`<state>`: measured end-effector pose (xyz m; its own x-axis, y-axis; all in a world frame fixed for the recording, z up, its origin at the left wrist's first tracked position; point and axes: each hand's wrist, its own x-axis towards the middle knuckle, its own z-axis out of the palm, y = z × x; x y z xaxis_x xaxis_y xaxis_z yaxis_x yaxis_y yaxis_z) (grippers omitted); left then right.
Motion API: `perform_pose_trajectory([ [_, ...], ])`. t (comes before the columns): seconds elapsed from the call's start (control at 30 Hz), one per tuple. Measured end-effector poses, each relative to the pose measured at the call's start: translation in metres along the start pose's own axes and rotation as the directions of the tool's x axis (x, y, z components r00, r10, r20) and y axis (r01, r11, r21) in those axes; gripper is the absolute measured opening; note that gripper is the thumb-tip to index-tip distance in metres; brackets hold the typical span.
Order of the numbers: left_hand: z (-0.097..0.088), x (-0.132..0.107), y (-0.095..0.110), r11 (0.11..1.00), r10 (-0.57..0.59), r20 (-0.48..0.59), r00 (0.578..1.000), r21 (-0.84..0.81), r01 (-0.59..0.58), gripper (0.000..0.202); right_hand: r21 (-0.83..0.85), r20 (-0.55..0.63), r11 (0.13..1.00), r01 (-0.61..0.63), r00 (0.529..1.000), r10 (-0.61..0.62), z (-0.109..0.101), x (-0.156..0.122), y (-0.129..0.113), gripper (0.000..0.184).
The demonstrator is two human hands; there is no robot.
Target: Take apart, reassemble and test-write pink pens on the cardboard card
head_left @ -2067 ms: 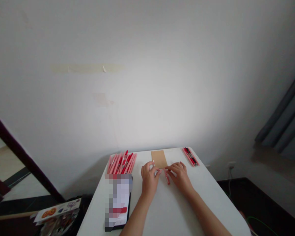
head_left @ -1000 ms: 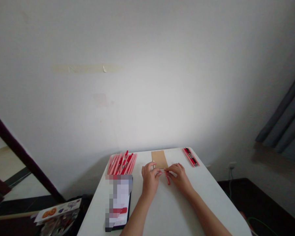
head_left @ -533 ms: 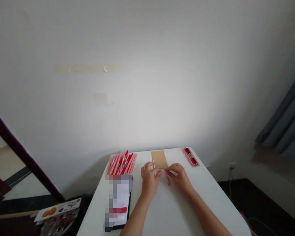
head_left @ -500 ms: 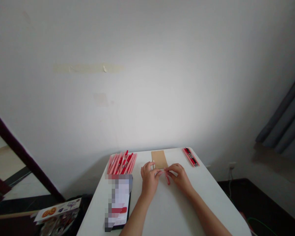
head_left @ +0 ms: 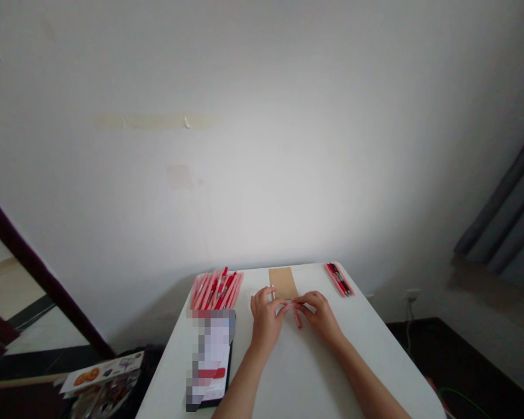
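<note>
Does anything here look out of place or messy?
Little. The heap of pink and red pens lies fanned and overlapping, unlike the neat row of red pens at the far right corner. A yellowed tape strip clings to the wall.

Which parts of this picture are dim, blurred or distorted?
Head view: the wide lens slants the curtain at the edge. The wall is brightest centre-right and the corners are dim. The left hand, right hand and red pen are small and soft, so the grip is unclear. A pixelated patch masks one item.

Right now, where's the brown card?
Head view: the card lies flat by the table's far edge, just beyond the left hand, pen pile to its left.
</note>
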<state>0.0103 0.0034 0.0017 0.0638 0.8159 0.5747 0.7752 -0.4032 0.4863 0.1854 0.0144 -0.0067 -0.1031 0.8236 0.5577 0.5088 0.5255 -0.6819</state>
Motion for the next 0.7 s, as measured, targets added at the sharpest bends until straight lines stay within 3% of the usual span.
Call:
perform_pose_trajectory([
  [0.7, -0.0024, 0.0008, 0.0039, 1.000, -0.029, 0.017, 0.999, 0.010, 0.029, 0.009, 0.006, -0.005, 0.999, -0.033, 0.999, 0.033, 0.0048, -0.0009, 0.0077, 0.029],
])
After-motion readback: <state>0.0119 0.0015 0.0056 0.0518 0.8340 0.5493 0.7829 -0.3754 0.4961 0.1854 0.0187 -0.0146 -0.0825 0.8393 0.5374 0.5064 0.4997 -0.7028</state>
